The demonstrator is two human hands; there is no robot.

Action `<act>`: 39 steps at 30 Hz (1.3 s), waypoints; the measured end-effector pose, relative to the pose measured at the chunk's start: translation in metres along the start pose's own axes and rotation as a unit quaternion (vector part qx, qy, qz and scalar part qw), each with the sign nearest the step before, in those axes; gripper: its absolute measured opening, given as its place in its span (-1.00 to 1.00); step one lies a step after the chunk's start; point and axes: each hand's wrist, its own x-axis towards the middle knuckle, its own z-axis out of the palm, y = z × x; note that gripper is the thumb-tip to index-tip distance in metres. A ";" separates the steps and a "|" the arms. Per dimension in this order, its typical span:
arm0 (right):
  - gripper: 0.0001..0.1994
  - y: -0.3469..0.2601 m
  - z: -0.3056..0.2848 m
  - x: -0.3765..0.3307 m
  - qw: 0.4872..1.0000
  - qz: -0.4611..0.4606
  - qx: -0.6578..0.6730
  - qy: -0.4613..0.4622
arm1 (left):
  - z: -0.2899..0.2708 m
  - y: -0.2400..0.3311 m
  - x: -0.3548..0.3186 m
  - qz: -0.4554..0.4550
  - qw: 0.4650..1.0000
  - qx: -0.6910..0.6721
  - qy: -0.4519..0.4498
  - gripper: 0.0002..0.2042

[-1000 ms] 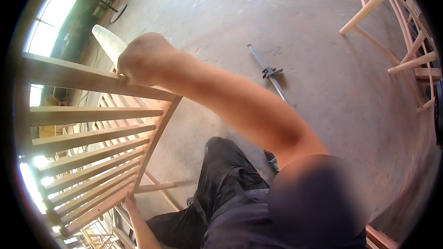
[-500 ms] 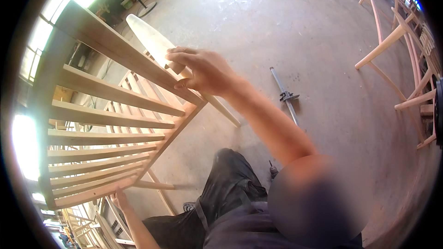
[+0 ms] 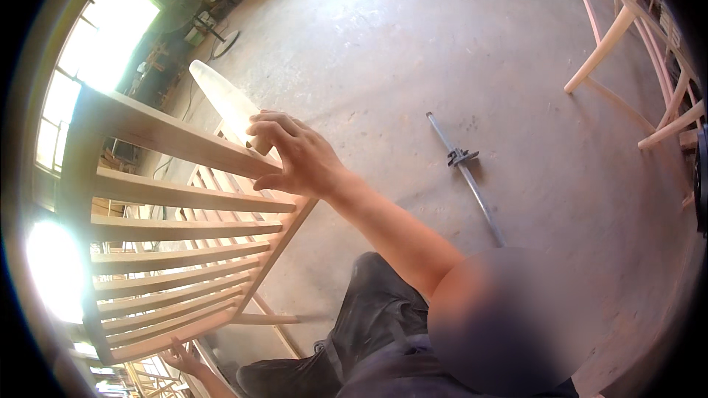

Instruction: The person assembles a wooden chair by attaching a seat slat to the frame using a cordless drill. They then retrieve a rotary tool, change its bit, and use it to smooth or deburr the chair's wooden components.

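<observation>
A bare wooden slatted chair (image 3: pixel 158 184) stands tilted at my left, its long slats running between two side rails. At its upper corner a pale, paddle-shaped armrest (image 3: pixel 221 96) sticks out. My right hand (image 3: pixel 299 158) is curled over this corner, fingers on the armrest's near end and thumb against the top rail. Low on the left, my left hand (image 3: pixel 183 360) grips the bottom rail from beneath; its fingers are partly hidden by the wood.
A grey bar clamp (image 3: pixel 464 162) lies on the concrete floor (image 3: pixel 369 66) to the right. More wooden chair frames (image 3: pixel 605 48) stand at the far right. Beyond the chair are bright windows (image 3: pixel 110 26) and a fan stand (image 3: pixel 225 44). My bent leg (image 3: pixel 376 302) is close below.
The chair's upper end has moved down and slightly left, with my right hand on it. My left hand has shifted lower along with the bottom rail. My view has shifted a little.
</observation>
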 end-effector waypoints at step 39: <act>-0.17 -0.005 0.044 -0.007 0.995 -0.033 -0.088 0.034 | -0.052 -0.047 0.029 0.005 0.979 -0.012 -0.205 -0.54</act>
